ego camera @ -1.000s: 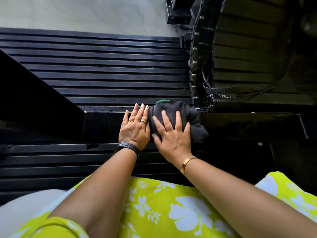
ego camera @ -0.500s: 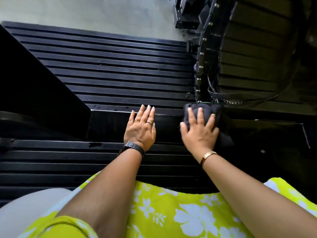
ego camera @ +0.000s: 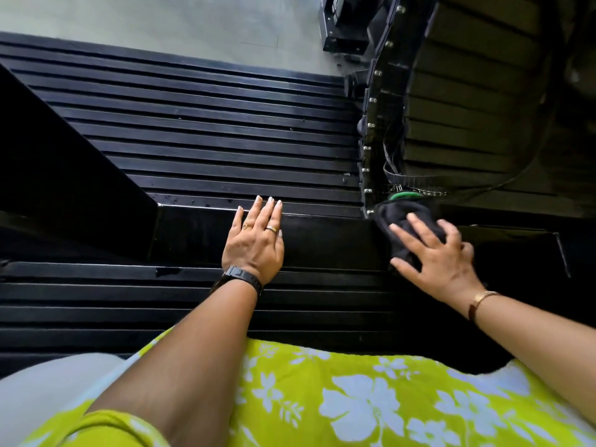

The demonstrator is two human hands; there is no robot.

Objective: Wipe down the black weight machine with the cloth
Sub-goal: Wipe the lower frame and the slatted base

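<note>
The black weight machine fills the view: a flat black beam [ego camera: 332, 243] runs across the middle, with a stack of weight plates [ego camera: 477, 101] behind a bolted upright at the upper right. A dark cloth [ego camera: 408, 221] with a green edge lies on the beam at the foot of that upright. My right hand [ego camera: 435, 256] presses flat on the cloth with fingers spread. My left hand [ego camera: 254, 240] rests flat on the beam to the left, fingers straight and together, apart from the cloth.
Ribbed black rubber matting [ego camera: 200, 124] covers the floor beyond and in front of the beam. A black slanted frame part [ego camera: 58, 162] rises at the left. Pale floor [ego camera: 161, 24] lies at the top. A belt [ego camera: 419, 180] hangs by the plates.
My right hand has slid the cloth to the right along the beam, away from my left hand, up to the bolted upright. My left hand has stayed in place.
</note>
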